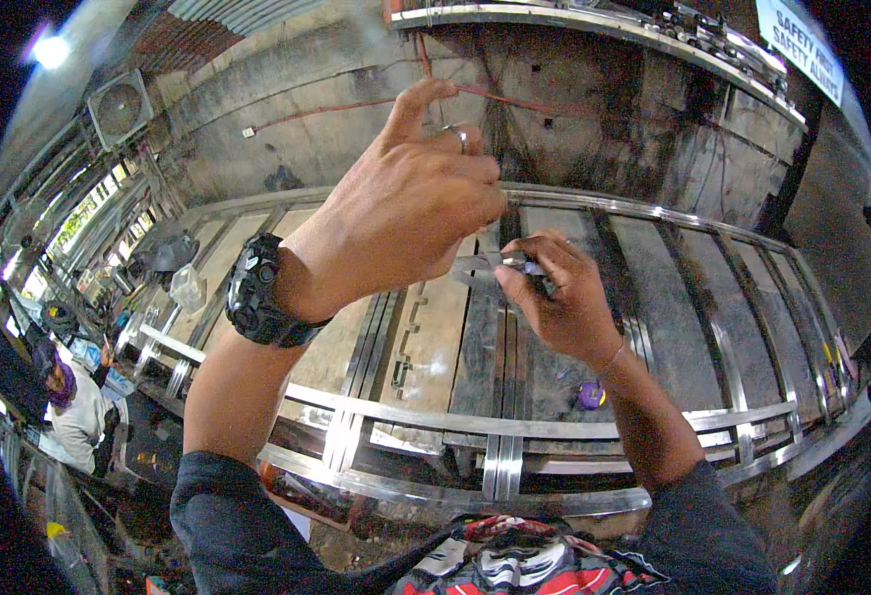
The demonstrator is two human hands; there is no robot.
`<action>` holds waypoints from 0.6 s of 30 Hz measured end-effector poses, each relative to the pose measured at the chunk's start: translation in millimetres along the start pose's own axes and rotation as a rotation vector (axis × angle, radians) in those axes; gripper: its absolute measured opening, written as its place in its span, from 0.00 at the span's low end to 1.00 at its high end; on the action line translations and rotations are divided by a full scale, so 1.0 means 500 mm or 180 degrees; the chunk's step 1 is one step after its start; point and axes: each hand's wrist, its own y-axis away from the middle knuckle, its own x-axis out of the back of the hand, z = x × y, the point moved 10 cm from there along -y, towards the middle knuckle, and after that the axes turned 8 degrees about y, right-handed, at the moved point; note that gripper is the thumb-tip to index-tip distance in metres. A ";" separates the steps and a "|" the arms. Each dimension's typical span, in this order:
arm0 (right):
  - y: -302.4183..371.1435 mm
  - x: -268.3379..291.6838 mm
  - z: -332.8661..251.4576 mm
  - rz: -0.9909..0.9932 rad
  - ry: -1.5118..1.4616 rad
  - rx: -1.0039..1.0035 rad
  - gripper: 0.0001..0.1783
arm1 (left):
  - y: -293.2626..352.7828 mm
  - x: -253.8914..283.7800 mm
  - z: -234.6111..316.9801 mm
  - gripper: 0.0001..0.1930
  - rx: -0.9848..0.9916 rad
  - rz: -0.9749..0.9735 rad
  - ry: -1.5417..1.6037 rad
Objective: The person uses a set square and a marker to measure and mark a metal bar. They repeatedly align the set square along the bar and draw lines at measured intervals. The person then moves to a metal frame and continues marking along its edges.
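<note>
My left hand [411, 193] is raised in front of me with its back showing. The index finger sticks up, bent, and the other fingers curl in; the palm is hidden. A ring is on one finger, and a black watch [260, 290] is on that wrist. Just to the right and lower, my right hand [564, 302] pinches a small metal tool [523, 264] between thumb and fingers. A grey, blade-like tip [475, 264] points from it toward my left hand; its exact kind is unclear. Both hands are over a bench with a metal frame [495, 426].
A purple and yellow tape measure [590, 396] lies on the bench top beyond the frame's near rails. Shiny metal bars [376, 342] cross the bench. At left, another person [83, 416] in a light top is nearby. A wall fan [120, 107] and a loaded shelf [594, 22] are farther off.
</note>
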 end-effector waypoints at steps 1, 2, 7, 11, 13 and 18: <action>-0.007 0.006 -0.006 0.0055 -0.0019 -0.0001 0.11 | -0.008 0.017 0.006 0.06 -0.0052 0.0151 -0.0047; -0.012 0.013 -0.005 0.0190 -0.0168 -0.0105 0.10 | -0.014 0.034 0.012 0.06 -0.0104 0.0300 -0.0096; -0.008 0.023 0.000 0.0628 -0.0809 -0.0666 0.08 | -0.002 0.093 0.024 0.23 0.0278 0.1152 -0.0286; 0.030 0.030 0.050 0.1032 -0.1445 -0.1094 0.09 | 0.103 0.033 0.001 0.33 0.1439 0.2922 0.0923; 0.043 0.026 0.039 0.1127 -0.1657 -0.1411 0.10 | 0.219 -0.069 0.020 0.37 0.2048 0.4024 0.1675; 0.098 -0.023 0.052 0.1188 -0.1937 -0.1807 0.10 | 0.203 -0.315 0.093 0.16 0.3249 0.2875 0.5679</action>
